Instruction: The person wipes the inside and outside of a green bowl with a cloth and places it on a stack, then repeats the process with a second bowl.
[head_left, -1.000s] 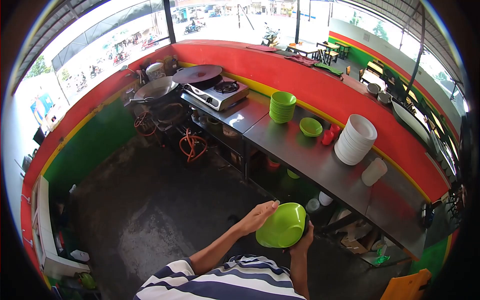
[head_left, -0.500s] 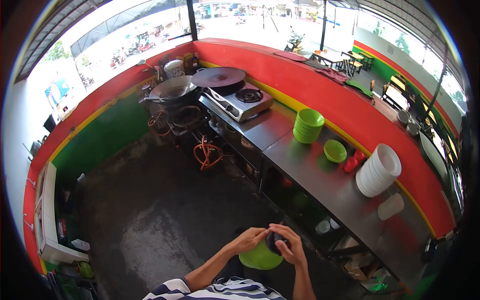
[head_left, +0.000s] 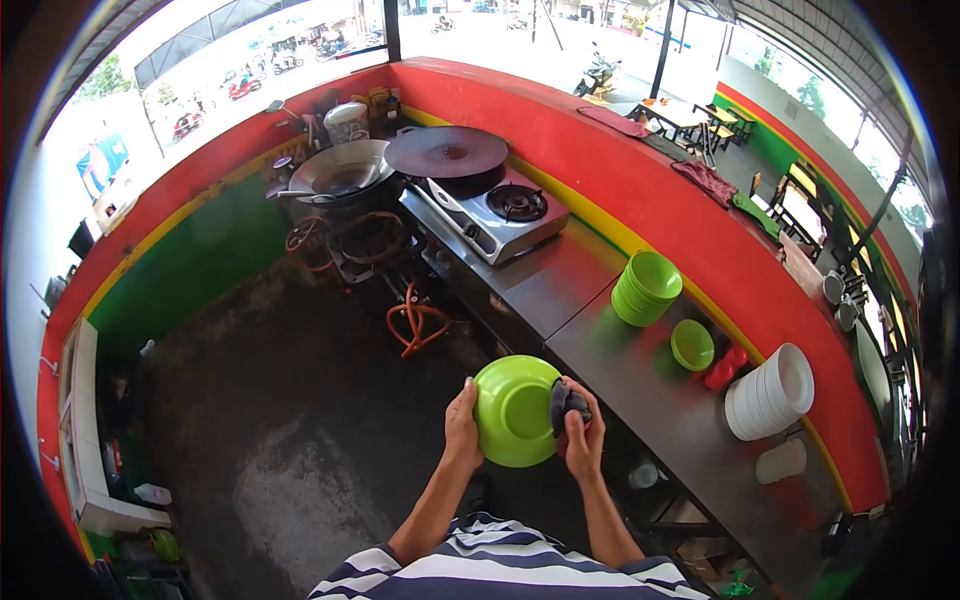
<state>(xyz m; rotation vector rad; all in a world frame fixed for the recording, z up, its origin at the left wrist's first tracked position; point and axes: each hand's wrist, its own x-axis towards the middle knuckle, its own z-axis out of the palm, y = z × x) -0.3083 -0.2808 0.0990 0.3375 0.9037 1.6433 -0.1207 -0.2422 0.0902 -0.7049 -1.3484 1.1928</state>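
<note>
A green bowl (head_left: 515, 405) is held up in front of my body, its underside with the foot ring facing the camera. My left hand (head_left: 462, 428) grips the bowl's left edge. At the right edge, my right hand (head_left: 584, 430) presses a dark grey cloth (head_left: 567, 403) against the bowl. To the right on the metal counter (head_left: 620, 380) stand a stack of green bowls (head_left: 646, 290), a smaller green bowl (head_left: 692, 345), red items (head_left: 726, 368) and a stack of white bowls (head_left: 770, 392).
A gas stove (head_left: 490, 218) sits on the counter, with a large dark round pan (head_left: 446, 152) beside it. Further left is a wok (head_left: 342, 170) above a burner stand with an orange hose (head_left: 418, 322). A red wall (head_left: 600, 170) runs behind the counter.
The green bowl has been raised from low near my body, its underside now facing the camera. My hands have moved apart to its two sides. The camera view has shifted slightly.
</note>
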